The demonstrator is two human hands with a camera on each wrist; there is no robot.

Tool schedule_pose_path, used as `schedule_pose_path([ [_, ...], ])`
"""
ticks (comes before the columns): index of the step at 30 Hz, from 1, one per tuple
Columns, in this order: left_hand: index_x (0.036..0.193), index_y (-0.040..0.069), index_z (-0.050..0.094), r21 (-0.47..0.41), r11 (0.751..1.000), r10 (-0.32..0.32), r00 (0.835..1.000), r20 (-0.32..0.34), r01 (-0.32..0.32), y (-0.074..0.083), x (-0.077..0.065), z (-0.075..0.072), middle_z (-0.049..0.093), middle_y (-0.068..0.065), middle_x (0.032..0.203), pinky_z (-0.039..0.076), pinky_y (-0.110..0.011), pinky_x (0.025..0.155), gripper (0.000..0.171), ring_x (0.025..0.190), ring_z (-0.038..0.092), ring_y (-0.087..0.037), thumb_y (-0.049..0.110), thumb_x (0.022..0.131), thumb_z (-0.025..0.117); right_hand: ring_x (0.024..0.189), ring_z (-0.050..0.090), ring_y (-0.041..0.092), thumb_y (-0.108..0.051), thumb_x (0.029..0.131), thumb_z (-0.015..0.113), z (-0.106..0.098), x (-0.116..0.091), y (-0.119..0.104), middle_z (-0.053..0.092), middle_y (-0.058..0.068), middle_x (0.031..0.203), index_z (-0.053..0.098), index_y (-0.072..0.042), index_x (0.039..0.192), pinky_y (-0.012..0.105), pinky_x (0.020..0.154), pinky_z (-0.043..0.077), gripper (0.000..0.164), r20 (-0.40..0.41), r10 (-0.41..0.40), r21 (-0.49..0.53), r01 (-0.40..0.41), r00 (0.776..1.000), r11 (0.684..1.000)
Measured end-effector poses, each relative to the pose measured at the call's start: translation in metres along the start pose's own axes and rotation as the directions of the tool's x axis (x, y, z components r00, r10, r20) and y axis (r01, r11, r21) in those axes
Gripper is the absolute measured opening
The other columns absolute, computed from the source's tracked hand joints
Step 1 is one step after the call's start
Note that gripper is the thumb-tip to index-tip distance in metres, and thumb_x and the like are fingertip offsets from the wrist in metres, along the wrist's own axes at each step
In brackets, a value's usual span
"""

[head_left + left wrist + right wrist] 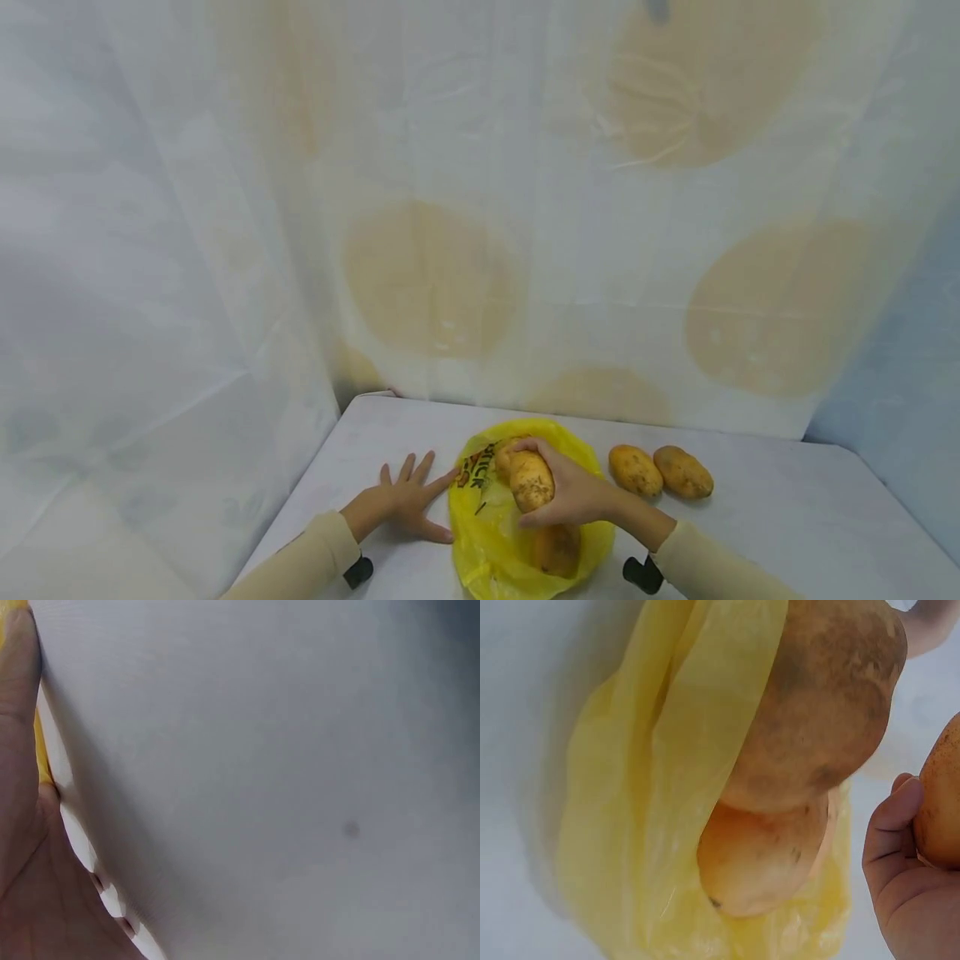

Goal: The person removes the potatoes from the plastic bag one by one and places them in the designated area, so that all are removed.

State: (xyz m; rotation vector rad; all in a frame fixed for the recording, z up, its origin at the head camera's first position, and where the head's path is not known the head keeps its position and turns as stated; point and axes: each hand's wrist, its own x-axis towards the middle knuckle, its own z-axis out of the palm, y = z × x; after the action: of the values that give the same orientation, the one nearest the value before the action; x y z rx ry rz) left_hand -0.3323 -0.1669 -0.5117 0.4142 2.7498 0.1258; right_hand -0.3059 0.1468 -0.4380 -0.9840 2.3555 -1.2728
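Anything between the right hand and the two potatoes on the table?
Only the right rim of the yellow plastic bag, just left of the two potatoes; the right hand, gripping another potato, appears above it.

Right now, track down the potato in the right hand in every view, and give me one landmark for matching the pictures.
Head: the held potato is low, just right of the middle, gripped by the right hand.
Left wrist: not in it.
Right wrist: at about mid-height, cut off by the right edge.
Shared landmark: the yellow bag, only a sliver at the left edge in the left wrist view.
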Motion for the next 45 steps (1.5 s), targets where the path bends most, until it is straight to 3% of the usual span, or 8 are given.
schedule_pose_path([
  [4, 0.155, 0.048, 0.020, 0.009, 1.000, 0.000, 1.000, 0.003, 0.000, 0.000, -0.001, -0.001, 0.004, -0.012, 0.168, 0.004, -0.080, 0.108, 0.106, 0.151, 0.005, -0.047, 0.087, 0.065, 0.061, 0.108, 0.058, 0.020, -0.029, 0.077, 0.085, -0.004, -0.005, 0.002, 0.047, 0.009, 0.137, 0.032, -0.022, 0.144, 0.029, 0.081, 0.054, 0.086, -0.008, 0.016, -0.032, -0.016, 1.000, 0.999],
  [13, 0.155, 0.047, 0.021, 0.005, 1.000, 0.000, 1.000, 0.007, 0.000, 0.001, -0.002, -0.002, 0.004, -0.012, 0.168, 0.005, -0.080, 0.108, 0.106, 0.151, 0.005, -0.047, 0.087, 0.065, 0.061, 0.110, 0.058, 0.022, -0.034, 0.077, 0.085, -0.013, -0.014, 0.004, 0.047, 0.010, 0.138, 0.031, -0.015, 0.145, 0.030, 0.082, 0.053, 0.089, -0.016, 0.019, -0.070, -0.020, 1.000, 0.997],
  [25, 0.154, 0.047, 0.022, 0.010, 1.000, -0.019, 1.000, 0.004, 0.019, -0.003, -0.004, 0.002, 0.005, -0.013, 0.167, 0.003, -0.081, 0.107, 0.106, 0.151, 0.005, -0.048, 0.087, 0.065, 0.062, 0.107, 0.060, 0.023, -0.029, 0.078, 0.084, -0.035, -0.033, 0.002, 0.050, 0.014, 0.135, 0.032, -0.023, 0.142, 0.032, 0.081, 0.054, 0.083, -0.045, 0.076, -0.053, -0.078, 0.996, 0.996],
  [38, 0.155, 0.046, 0.023, -0.001, 0.999, -0.033, 0.999, 0.003, 0.033, -0.003, -0.009, -0.001, 0.005, -0.013, 0.167, 0.003, -0.080, 0.108, 0.106, 0.151, 0.005, -0.048, 0.086, 0.064, 0.062, 0.094, 0.063, 0.022, -0.027, 0.076, 0.086, -0.056, -0.056, 0.010, 0.054, 0.018, 0.125, 0.031, -0.011, 0.144, 0.029, 0.071, 0.057, 0.088, -0.101, 0.056, -0.103, -0.066, 0.993, 0.992],
  [42, 0.155, 0.046, 0.022, 0.000, 1.000, -0.031, 1.000, -0.004, 0.031, -0.002, -0.008, -0.001, 0.005, -0.013, 0.167, 0.003, -0.079, 0.108, 0.107, 0.151, 0.005, -0.048, 0.087, 0.064, 0.061, 0.093, 0.060, 0.023, -0.025, 0.076, 0.085, -0.063, -0.062, 0.013, 0.048, 0.020, 0.131, 0.031, -0.016, 0.143, 0.031, 0.069, 0.057, 0.086, -0.117, 0.095, -0.080, -0.105, 0.989, 0.991],
  [45, 0.154, 0.047, 0.022, -0.001, 1.000, -0.025, 1.000, -0.002, 0.025, -0.001, -0.008, 0.000, 0.005, -0.013, 0.167, 0.003, -0.080, 0.108, 0.106, 0.151, 0.005, -0.048, 0.087, 0.065, 0.061, 0.086, 0.060, 0.022, -0.029, 0.075, 0.086, -0.068, -0.068, 0.013, 0.050, 0.019, 0.131, 0.033, -0.022, 0.143, 0.033, 0.064, 0.056, 0.086, -0.167, 0.153, -0.116, -0.174, 0.974, 0.978],
])
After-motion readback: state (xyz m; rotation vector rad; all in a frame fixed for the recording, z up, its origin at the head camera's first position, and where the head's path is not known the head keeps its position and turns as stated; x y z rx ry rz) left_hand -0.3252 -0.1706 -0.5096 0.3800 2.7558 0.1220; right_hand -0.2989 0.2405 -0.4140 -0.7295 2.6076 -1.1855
